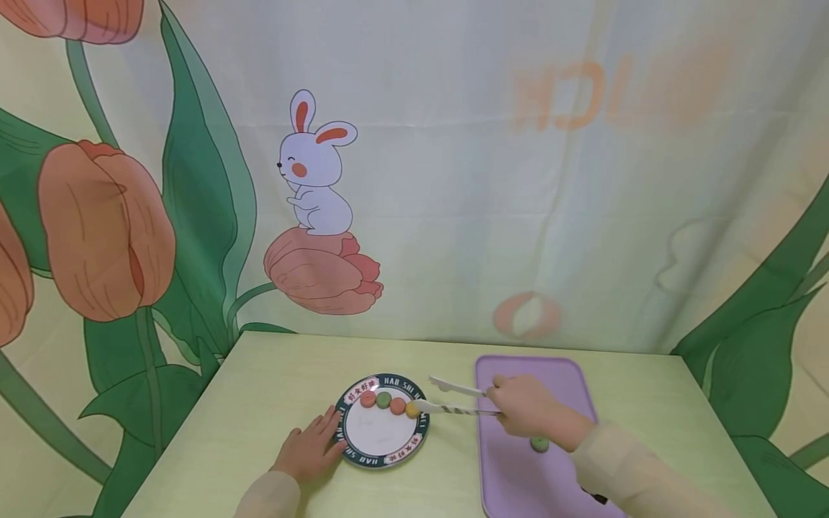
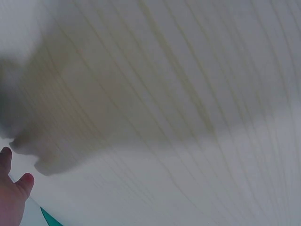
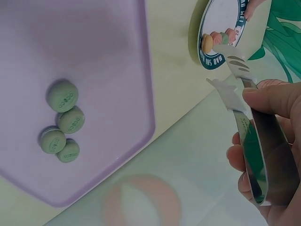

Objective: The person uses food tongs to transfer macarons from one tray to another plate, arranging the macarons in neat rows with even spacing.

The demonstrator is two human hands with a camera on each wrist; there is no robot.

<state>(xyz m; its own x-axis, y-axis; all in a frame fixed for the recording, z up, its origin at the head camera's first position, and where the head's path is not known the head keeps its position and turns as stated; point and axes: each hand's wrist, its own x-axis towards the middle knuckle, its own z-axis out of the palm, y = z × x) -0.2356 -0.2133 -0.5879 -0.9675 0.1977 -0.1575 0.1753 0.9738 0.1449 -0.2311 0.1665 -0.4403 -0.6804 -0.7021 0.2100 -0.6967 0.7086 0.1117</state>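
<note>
My right hand [image 1: 527,406] grips a pair of metal tongs [image 3: 256,146] with white plastic ends. The tongs' arms are spread, one tip overlapping the yellow macaron [image 1: 412,409] on the plate [image 1: 382,435]; nothing is between them. In a row with that macaron, toward the plate's far side, sit a green macaron [image 1: 383,399] and two pink ones. At the plate's left rim, my left hand [image 1: 312,446] rests with its fingers extended. In the left wrist view only part of the left hand [image 2: 14,197] shows, at the lower left edge.
A purple tray [image 1: 518,475] lies on the table to the right, under my right forearm. Several green macarons [image 3: 62,96] are clustered on it, mostly hidden by the arm in the head view. Behind the table [image 1: 259,381] hangs a printed curtain [image 1: 440,180] with tulips and a rabbit.
</note>
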